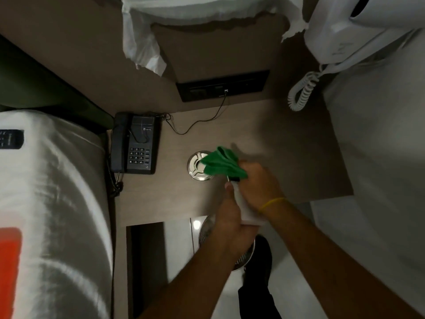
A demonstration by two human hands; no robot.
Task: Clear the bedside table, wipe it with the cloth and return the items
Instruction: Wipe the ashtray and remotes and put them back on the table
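The brown bedside table (pixel 287 146) fills the middle of the head view. A black telephone (pixel 135 143) sits at its left edge beside the bed. A round metal ashtray (pixel 195 166) lies near the middle. My right hand (pixel 257 183) holds a bunched green cloth (pixel 222 163) just above and right of the ashtray, and also touches the top of a white spray bottle (pixel 245 206). My left hand (pixel 232 217) grips that bottle from below, over the table's front edge. Most of the bottle is hidden by both hands.
A white-sheeted bed (pixel 53 203) lies at the left with a dark remote (pixel 11 139) on it. A black socket panel (pixel 222 85) with a thin cable sits on the wall behind. A wall hair dryer (pixel 345 31) with a coiled cord hangs at the upper right. A metal bin (pixel 243 256) stands below.
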